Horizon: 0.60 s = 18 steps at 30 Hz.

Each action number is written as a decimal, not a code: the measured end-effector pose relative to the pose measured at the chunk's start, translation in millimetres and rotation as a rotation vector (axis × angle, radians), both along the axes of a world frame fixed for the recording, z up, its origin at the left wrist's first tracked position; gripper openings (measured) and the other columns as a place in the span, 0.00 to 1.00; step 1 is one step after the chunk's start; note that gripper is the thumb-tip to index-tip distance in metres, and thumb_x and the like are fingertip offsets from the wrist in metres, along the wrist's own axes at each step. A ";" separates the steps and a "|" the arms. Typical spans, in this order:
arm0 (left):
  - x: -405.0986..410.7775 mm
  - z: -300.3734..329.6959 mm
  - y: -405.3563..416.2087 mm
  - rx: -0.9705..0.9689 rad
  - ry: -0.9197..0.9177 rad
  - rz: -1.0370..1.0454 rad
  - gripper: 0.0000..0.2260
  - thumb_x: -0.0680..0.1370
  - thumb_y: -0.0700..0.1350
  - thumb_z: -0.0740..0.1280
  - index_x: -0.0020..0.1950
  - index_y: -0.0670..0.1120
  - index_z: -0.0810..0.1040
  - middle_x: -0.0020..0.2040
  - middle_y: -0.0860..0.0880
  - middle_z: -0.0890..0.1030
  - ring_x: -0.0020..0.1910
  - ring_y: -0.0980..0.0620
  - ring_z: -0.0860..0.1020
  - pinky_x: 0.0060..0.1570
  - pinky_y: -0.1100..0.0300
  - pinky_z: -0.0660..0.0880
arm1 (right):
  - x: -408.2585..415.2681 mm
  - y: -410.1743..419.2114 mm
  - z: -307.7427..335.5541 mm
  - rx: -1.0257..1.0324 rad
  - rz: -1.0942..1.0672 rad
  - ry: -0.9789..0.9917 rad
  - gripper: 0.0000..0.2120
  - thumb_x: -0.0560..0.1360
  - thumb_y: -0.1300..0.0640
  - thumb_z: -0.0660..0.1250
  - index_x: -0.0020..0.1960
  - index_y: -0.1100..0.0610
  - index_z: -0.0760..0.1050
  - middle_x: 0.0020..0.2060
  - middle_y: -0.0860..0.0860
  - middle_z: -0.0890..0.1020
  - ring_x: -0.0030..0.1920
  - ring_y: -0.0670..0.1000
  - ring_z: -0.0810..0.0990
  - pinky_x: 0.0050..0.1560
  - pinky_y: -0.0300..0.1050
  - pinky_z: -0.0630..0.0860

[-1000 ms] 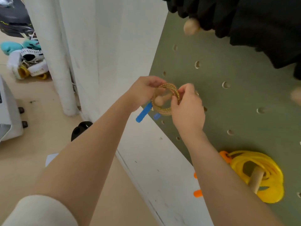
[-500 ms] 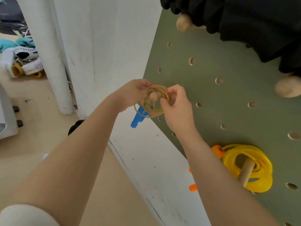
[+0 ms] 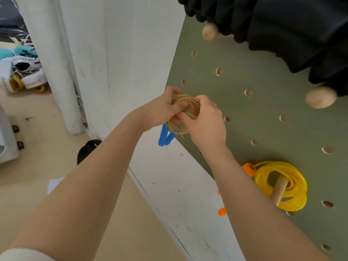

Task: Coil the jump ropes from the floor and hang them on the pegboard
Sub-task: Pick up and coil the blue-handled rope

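Observation:
A coiled tan braided jump rope (image 3: 185,108) with blue handles (image 3: 165,137) sits against the left edge of the green pegboard (image 3: 263,119). My left hand (image 3: 162,108) grips the coil from the left and my right hand (image 3: 204,121) pinches it from the right. The blue handles hang down below the coil. Whatever peg is behind the coil is hidden by my fingers. A yellow jump rope (image 3: 282,185) with orange handles (image 3: 248,169) hangs coiled on a wooden peg (image 3: 279,190) at the lower right of the board.
Dark clothes (image 3: 282,31) hang from two round-ended wooden pegs (image 3: 320,97) at the top of the board. A white wall panel (image 3: 122,63) and a white pole (image 3: 56,72) stand left. Shoes (image 3: 20,72) and a black object (image 3: 87,150) lie on the beige floor.
Both hands have closed in tighter on the tan coil, which now covers the peg end that showed through it. The blue handles have dropped to hang straight down.

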State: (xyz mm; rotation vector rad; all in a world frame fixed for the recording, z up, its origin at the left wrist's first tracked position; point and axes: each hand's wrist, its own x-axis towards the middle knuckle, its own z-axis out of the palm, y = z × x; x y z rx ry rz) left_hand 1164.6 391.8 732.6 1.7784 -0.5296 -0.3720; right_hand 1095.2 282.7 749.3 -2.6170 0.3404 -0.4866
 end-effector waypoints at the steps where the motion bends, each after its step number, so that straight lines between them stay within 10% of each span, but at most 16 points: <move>1: 2.6 0.5 -0.9 0.022 -0.008 -0.018 0.12 0.80 0.45 0.60 0.64 0.49 0.67 0.53 0.46 0.77 0.51 0.49 0.77 0.50 0.59 0.75 | 0.7 -1.4 -0.6 -0.079 -0.015 -0.002 0.16 0.73 0.47 0.66 0.54 0.55 0.70 0.51 0.51 0.75 0.45 0.52 0.74 0.39 0.47 0.71; 13: 23.5 -7.1 25.1 -0.052 0.058 -0.106 0.07 0.77 0.40 0.66 0.54 0.42 0.78 0.51 0.43 0.82 0.52 0.44 0.81 0.58 0.52 0.76 | 7.2 -11.3 0.9 -0.065 0.079 -0.075 0.10 0.74 0.60 0.61 0.55 0.54 0.68 0.43 0.51 0.80 0.52 0.53 0.71 0.50 0.47 0.68; 18: 13.4 -7.6 18.3 -0.098 0.024 -0.110 0.06 0.78 0.43 0.64 0.54 0.45 0.77 0.50 0.44 0.81 0.49 0.47 0.81 0.55 0.54 0.77 | 9.1 -15.2 9.0 0.138 0.146 -0.076 0.08 0.75 0.60 0.63 0.53 0.53 0.69 0.34 0.42 0.73 0.38 0.47 0.75 0.41 0.43 0.74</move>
